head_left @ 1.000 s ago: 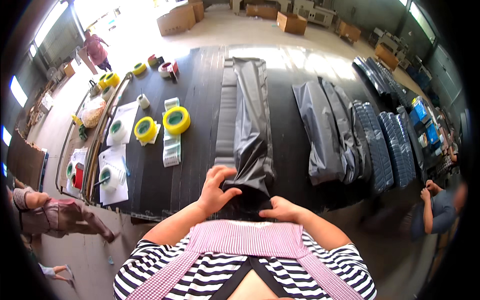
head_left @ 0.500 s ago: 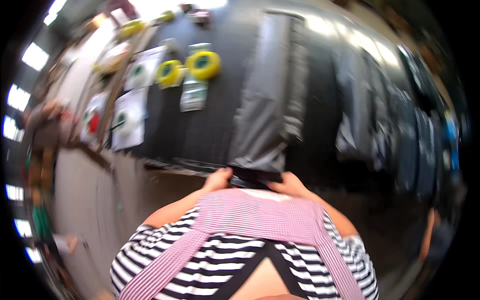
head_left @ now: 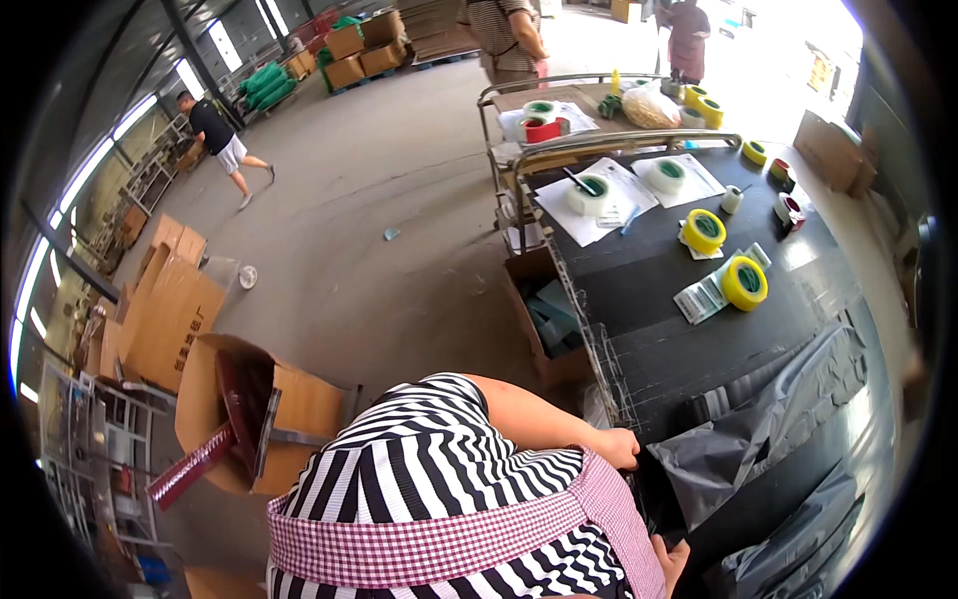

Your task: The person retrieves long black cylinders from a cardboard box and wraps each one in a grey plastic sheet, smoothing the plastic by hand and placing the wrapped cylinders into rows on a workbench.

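A long grey plastic bag (head_left: pixel 743 434) lies on the black table (head_left: pixel 649 309), its near end with a black inner side hanging at the table's edge. My left hand (head_left: pixel 619 448) is closed at one side of that end. At the other side my right hand (head_left: pixel 671 561) has its fingers curled on the bag's edge, partly hidden by my checked apron. Dark material shows between the two hands. Another grey plastic bag (head_left: pixel 798 539) rests beside the first, to the right.
Farther along the table are yellow tape rolls (head_left: pixel 705 232), paper sheets (head_left: pixel 599 200) and a small white bottle (head_left: pixel 732 200). A metal rail (head_left: pixel 619 142) crosses its far end. Cartons (head_left: pixel 249 409) stand to my left; a person (head_left: pixel 222 145) walks on the floor beyond.
My view has swung to the left, so the table now appears at the right and the floor and cartons show. Both hands stay at the grey bag's near end.
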Demonstrator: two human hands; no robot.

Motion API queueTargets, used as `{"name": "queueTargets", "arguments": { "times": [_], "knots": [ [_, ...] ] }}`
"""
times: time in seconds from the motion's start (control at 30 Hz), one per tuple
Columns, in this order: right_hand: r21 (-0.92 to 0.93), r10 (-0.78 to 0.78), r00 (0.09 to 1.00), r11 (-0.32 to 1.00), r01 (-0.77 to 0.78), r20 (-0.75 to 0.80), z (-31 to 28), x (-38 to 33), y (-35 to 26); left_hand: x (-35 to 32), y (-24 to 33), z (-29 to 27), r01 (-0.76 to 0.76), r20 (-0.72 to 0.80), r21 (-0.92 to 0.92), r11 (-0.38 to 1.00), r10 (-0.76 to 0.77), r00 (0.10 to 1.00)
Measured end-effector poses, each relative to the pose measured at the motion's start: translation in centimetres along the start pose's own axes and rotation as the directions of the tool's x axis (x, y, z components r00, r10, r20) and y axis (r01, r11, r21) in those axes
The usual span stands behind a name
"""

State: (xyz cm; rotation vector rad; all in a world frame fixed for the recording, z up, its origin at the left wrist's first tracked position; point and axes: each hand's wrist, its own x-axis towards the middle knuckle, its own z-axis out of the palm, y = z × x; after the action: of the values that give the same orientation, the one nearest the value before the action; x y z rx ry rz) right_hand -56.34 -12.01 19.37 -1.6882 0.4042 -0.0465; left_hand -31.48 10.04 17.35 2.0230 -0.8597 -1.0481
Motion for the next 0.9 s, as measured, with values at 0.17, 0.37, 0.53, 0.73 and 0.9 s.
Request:
{"name": "queueTargets", "arguments": {
  "times": [0.17, 0.37, 0.53, 0.73, 0.9],
  "knots": [
    [-0.163, 0.254, 0.958, 0.948, -0.275, -0.135, 2.9, -1.5, -0.9, -1.8, 0.0, -0.8, -0.067, -0.092, -0.043, 0.997, 0.063, 0.994],
    [0.053, 0.187, 0.911, 0.982, -0.180, -0.366, 9.4, -2.4, -3.9, -5.1, 0.4, -4.9, -0.008, -0.087, -0.183, 0.983, -0.008, 0.996],
    [0.283, 0.233, 0.901, 0.950, -0.130, -0.367, 10.6, -3.1, -6.0, -3.2, -3.0, -3.4, -0.156, -0.166, -0.182, 0.971, 0.126, 0.978],
    [0.199, 0.137, 0.878, 0.979, -0.049, -0.458, 11.0, -4.4, -5.0, -4.8, 4.8, -1.7, -0.878, -0.007, 0.274, 0.392, 0.914, 0.405],
    [-0.313, -0.126, 0.870, 0.949, -0.034, -0.476, 11.5, -4.2, -7.6, -4.1, 8.4, 1.9, -0.896, 0.081, 0.250, 0.367, 0.914, 0.397]
  ]
}}
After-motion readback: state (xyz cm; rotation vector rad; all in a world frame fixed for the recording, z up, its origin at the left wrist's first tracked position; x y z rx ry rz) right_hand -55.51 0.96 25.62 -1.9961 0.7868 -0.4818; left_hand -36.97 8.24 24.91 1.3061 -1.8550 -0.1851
